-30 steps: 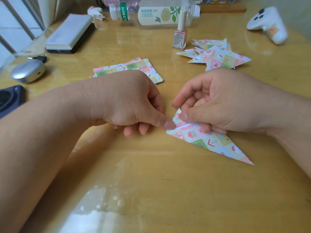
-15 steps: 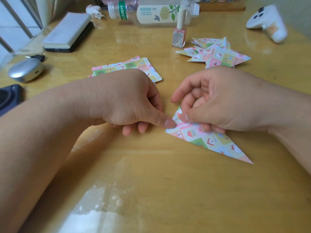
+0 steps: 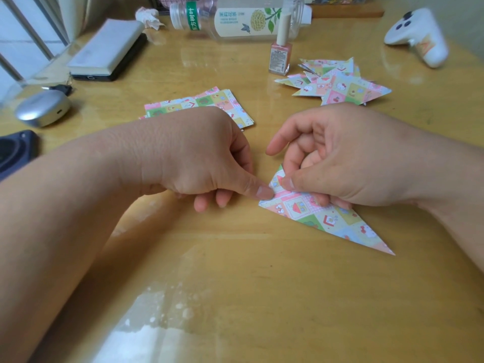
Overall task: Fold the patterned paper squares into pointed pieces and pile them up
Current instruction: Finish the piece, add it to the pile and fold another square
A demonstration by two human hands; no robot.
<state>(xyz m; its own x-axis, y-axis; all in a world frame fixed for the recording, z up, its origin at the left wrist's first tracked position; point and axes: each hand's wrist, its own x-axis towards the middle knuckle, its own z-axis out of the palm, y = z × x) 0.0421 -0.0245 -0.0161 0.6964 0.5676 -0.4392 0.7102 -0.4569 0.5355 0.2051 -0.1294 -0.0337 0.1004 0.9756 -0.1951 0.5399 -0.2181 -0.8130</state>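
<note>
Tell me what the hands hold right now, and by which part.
The folded piece, by its blunt left end: the right hand pinches the flap there, the left hand's thumb pins the corner. Its long point lies free on the table.

We take this for a home, a private table rather than a workplace. The glossy wooden table [image 3: 235, 271] carries personal odds and ends in no order: a plastic tea bottle [image 3: 243, 20] lying on its side, an upright nail polish bottle [image 3: 280, 58], a white game controller [image 3: 416, 35], a silver earbud case [image 3: 43, 108], a white slab-shaped device [image 3: 104, 48] stacked on a black device [image 3: 132, 52], and a crumpled tissue [image 3: 148, 17]. Hobby craft lies among them: patterned paper squares [image 3: 209, 103], a pile of pointed pieces [image 3: 340, 83] and one folded paper piece [image 3: 327, 218]. At far left we see pale bars [image 3: 31, 35] with daylight behind.
</note>
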